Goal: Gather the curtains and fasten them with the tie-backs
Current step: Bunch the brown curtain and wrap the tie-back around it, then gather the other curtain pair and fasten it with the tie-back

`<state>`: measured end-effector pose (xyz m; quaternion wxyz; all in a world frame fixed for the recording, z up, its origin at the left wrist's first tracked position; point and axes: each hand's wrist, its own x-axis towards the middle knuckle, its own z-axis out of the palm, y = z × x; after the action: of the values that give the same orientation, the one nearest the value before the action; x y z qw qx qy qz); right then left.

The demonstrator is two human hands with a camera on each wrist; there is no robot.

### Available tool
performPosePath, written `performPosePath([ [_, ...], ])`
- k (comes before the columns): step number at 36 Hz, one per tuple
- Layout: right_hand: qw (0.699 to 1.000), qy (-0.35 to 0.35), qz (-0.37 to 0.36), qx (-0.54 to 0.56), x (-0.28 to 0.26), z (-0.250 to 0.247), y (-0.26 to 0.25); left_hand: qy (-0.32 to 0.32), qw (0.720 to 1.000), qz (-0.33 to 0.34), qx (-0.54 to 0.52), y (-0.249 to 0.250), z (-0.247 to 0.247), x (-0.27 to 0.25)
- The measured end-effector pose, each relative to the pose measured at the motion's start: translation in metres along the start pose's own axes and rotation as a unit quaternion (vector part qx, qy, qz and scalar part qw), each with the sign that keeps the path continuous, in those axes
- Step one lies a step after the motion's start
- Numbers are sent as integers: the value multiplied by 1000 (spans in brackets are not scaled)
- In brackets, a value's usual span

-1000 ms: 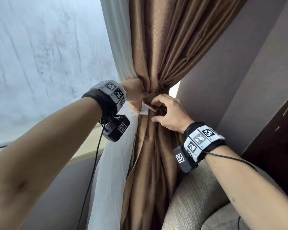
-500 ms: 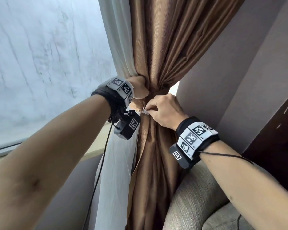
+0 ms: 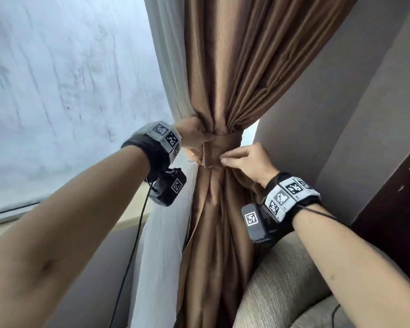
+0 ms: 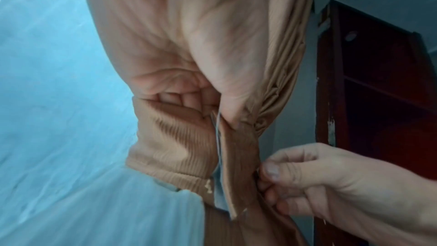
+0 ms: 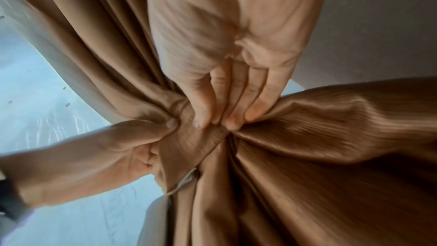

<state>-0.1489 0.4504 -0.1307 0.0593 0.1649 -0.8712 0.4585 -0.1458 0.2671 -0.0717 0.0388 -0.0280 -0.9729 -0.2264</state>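
A brown curtain (image 3: 223,67) and a white sheer curtain (image 3: 161,256) are bunched together at waist height. A brown tie-back (image 3: 225,143) runs round the bunch, and its loose end (image 4: 238,156) overlaps the band with a pale strip showing under its edge. My left hand (image 3: 194,136) grips the bunch and band from the left, thumb (image 5: 170,123) pressed on the band. My right hand (image 3: 244,159) is on the right, its fingertips (image 5: 227,119) curled and pinching at the edge of the overlapped end (image 5: 189,149).
A window (image 3: 57,91) fills the left, with a sill (image 3: 128,216) below it. A grey wall (image 3: 341,102) and dark wooden furniture (image 3: 393,209) stand at the right. A grey upholstered seat (image 3: 282,280) is under my right forearm.
The tie-back's loose end, held out with its pale patch showing before, now lies flat over the band. My right hand has shifted right to the end's edge. The left hand keeps its grip.
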Motion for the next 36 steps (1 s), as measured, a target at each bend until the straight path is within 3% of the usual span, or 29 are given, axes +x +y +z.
performPosePath([
  [4,995,87,55,-17,11,-1,6,-27,999,18,30,-2,-1,-8],
  [11,983,92,48,-152,5,23,-9,31,985,58,157,-2,13,-18],
  [20,987,88,37,-127,0,14,-18,43,993,83,66,0,3,-26],
  [30,992,98,-67,-35,-17,25,-46,153,975,149,61,7,17,-63],
  [34,993,88,-81,2,-29,34,-55,273,954,126,-3,-2,-1,-89],
  [36,993,80,-88,16,-34,43,-63,294,952,86,-19,-10,-18,-104],
])
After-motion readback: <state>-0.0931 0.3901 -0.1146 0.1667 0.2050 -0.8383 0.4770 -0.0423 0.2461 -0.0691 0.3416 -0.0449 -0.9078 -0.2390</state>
